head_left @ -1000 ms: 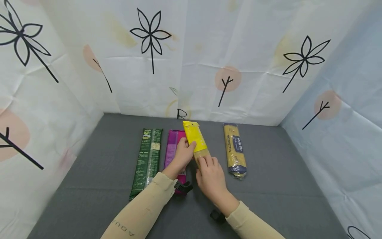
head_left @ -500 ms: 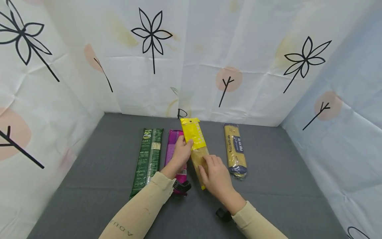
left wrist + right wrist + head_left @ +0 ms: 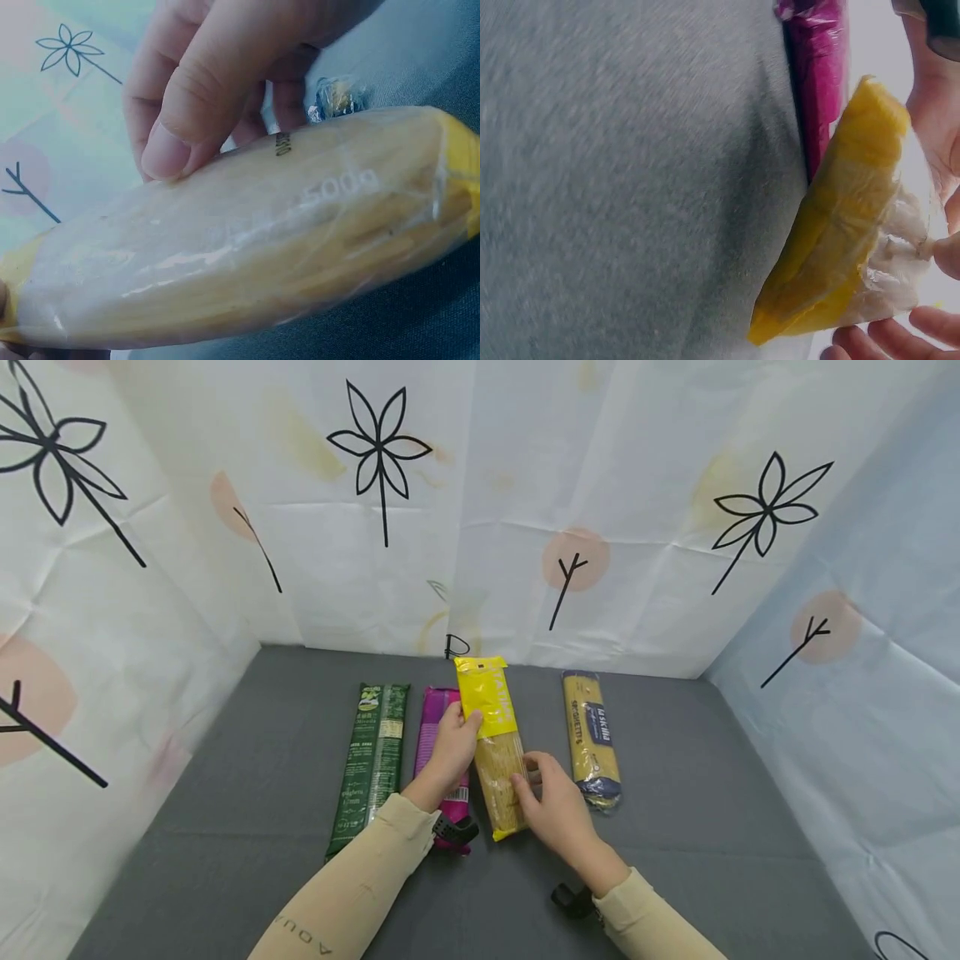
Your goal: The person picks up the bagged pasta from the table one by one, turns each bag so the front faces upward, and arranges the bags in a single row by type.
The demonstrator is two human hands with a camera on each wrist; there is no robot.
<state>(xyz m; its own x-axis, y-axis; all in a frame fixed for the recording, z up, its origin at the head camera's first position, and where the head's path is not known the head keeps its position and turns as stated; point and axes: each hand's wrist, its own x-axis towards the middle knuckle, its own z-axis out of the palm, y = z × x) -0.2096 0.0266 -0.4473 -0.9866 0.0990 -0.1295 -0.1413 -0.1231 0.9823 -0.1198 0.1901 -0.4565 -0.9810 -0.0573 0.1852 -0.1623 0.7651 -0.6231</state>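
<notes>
A yellow-and-clear pack of spaghetti (image 3: 498, 777) is tilted above the dark cloth, its yellow part at the far end. My left hand (image 3: 452, 747) grips its left edge by the yellow part, thumb on the front. On the right edge, lower down, my right hand (image 3: 557, 810) pinches the clear wrapper between thumb and fingers. The left wrist view shows the right thumb (image 3: 169, 150) on the wrapper near a printed "500g". In the right wrist view the pack's yellow bottom end (image 3: 802, 292) hangs over the cloth, and fingertips (image 3: 892, 341) curl under its side.
A magenta pack (image 3: 429, 727) lies partly behind the left forearm, with a green spaghetti pack (image 3: 371, 752) to its left. Right of the hands lies a blue-labelled pasta pack (image 3: 591, 735). Patterned white curtains (image 3: 510, 468) stand around the grey cloth (image 3: 675, 793).
The spaghetti pack has swung round so its clear front faces up and more of its lower end shows. My right hand has shifted right and down to its edge; the left stays near the top.
</notes>
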